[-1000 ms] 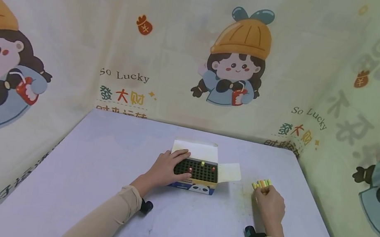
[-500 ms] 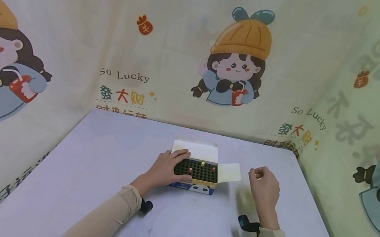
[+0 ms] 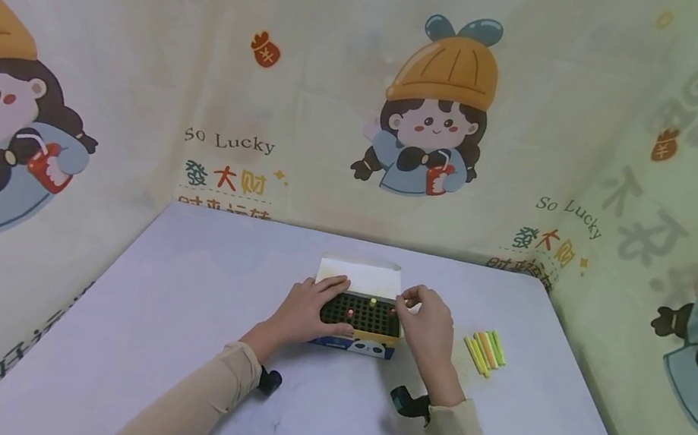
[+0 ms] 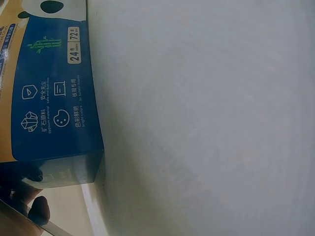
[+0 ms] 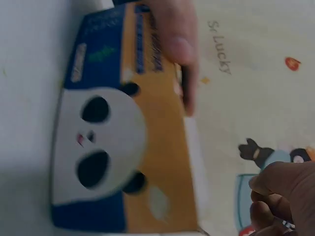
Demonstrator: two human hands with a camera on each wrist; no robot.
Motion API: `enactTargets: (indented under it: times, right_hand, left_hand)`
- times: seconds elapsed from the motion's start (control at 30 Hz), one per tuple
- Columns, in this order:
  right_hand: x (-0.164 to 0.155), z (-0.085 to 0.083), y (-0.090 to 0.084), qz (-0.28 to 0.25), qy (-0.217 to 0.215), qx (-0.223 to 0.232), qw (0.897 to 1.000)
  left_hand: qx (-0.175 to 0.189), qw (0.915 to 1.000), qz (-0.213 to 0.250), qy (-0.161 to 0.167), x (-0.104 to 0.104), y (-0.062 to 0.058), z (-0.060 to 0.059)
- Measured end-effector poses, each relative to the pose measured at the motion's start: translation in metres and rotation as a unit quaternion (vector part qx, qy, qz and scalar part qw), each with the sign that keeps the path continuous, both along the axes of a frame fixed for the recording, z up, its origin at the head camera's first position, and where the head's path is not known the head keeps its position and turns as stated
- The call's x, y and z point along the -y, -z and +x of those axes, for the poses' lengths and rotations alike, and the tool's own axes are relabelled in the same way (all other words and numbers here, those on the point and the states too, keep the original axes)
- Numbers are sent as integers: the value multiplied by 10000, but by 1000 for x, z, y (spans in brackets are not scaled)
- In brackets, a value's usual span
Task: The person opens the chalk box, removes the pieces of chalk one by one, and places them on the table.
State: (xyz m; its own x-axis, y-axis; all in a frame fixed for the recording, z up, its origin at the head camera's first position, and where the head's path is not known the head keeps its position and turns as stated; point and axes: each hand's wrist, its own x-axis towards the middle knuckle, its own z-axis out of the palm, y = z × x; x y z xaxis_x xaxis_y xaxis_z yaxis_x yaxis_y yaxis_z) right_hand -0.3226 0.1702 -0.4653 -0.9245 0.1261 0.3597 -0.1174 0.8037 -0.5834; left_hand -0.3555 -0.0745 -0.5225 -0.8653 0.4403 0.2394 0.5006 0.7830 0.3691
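The open chalk box (image 3: pixel 361 317) holds three upright chalks; left hand (image 3: pixel 306 309) rests flat on it, right hand (image 3: pixel 424 323) pinches over its right edge, loose chalks (image 3: pixel 484 348) just right.

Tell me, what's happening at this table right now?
A person is working at an open chalk box with a panda on its front. The left hand rests on the box's left side, steadying it, while the right hand reaches over its right end with curled fingers. A few coloured sticks stand in the black grid; a small pile of chalk sticks lies on the table to the right.
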Motion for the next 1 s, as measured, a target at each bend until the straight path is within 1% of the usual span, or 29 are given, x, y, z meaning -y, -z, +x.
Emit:
enactTargets:
  times: [0.13,0.27,0.37,0.47,0.53,0.83,1.0]
  right_hand:
    - [12,1,11,308,-342,343,9983]
    - [21,1,14,568,-671,318,9956]
    - [27,0,15,767,-1077,290,9908]
    - [33,0,17,942,-1505,397,9833]
    - [37,0,19,959,-1680,465,9800]
    - [50,-4,23,654,-1919,553,9777]
    - [52,-4,25,565,-1909,568,9783]
  left_hand:
    - [40,10000,-7,20,-1,0,0]
    - [96,9999,32,-17,0,-2,2]
    - [126,9999,67,-45,0,-3,2]
    - [106,9999,54,-26,-1,-3,0]
    - [96,10000,23,-9,-2,-1,-1]
    - [64,10000,19,0,1,1,-1]
    - [63,10000,14,-1,2,1,-1]
